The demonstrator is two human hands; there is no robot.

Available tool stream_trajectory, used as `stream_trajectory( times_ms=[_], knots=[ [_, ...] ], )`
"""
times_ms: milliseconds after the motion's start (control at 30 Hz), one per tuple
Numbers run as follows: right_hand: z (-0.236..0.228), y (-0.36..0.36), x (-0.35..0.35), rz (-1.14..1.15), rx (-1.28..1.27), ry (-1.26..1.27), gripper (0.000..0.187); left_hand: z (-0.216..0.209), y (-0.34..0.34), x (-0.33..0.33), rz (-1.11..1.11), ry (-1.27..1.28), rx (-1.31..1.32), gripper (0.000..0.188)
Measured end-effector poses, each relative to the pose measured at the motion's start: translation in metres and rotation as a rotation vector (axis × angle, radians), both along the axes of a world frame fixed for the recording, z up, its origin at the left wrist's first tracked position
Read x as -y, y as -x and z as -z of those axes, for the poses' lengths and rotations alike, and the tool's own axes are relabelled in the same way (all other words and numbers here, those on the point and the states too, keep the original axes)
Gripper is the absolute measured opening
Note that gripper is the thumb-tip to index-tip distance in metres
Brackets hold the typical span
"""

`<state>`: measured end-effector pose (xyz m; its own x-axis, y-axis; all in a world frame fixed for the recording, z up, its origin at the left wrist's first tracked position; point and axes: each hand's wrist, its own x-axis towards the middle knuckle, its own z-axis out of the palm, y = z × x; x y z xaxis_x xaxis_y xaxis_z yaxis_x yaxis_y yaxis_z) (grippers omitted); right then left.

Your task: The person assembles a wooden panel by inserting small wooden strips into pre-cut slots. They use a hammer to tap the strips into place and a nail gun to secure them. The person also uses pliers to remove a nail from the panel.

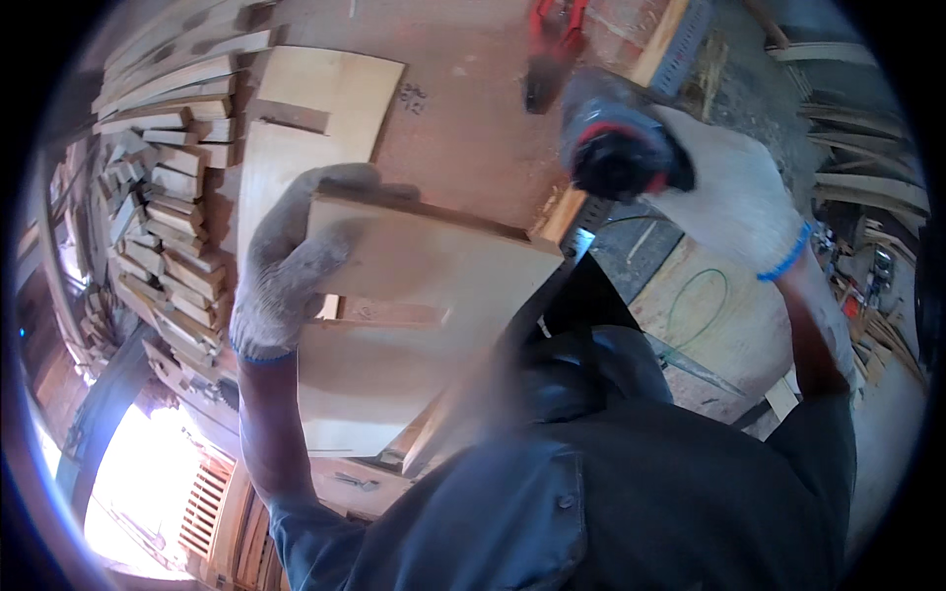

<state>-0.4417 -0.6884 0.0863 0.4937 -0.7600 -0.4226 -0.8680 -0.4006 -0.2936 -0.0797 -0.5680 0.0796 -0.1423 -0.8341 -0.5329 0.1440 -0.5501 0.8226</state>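
My left hand [296, 261], in a pale work glove, is closed around the far left edge of a light wooden panel [424, 266]. The panel has a narrow slot cut into it and is held up near my body. My right hand [734, 192], gloved with a blue cuff, grips a power tool [621, 143] in black and grey-blue with red trim. Blur and the angle hide the tool's exact kind and its working end. It is beside the panel's right corner, and I cannot tell whether they touch. Behind my left hand, a similar slotted panel [340, 74] lies on the worktable.
Stacks of short wooden pieces [177, 236] stand at the left. A red and black tool [557, 49] lies at the far side, near a wooden strip and a perforated metal bar [682, 49]. Green wire [724, 291] curls at the right. More wood lies at the right [867, 118].
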Motion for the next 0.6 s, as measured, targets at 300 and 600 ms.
stream_trajectory(
  times_ms=[300,600],
  knots=[
    [-0.032,0.124,-0.106,0.29,0.288,-0.435,0.055,0.079,0.036,0.021,0.169,-0.108,-0.045,0.059],
    [0.005,0.133,-0.193,0.522,0.602,-0.743,0.08,0.086,0.039,0.022,0.149,-0.097,0.038,0.059]
  ],
)
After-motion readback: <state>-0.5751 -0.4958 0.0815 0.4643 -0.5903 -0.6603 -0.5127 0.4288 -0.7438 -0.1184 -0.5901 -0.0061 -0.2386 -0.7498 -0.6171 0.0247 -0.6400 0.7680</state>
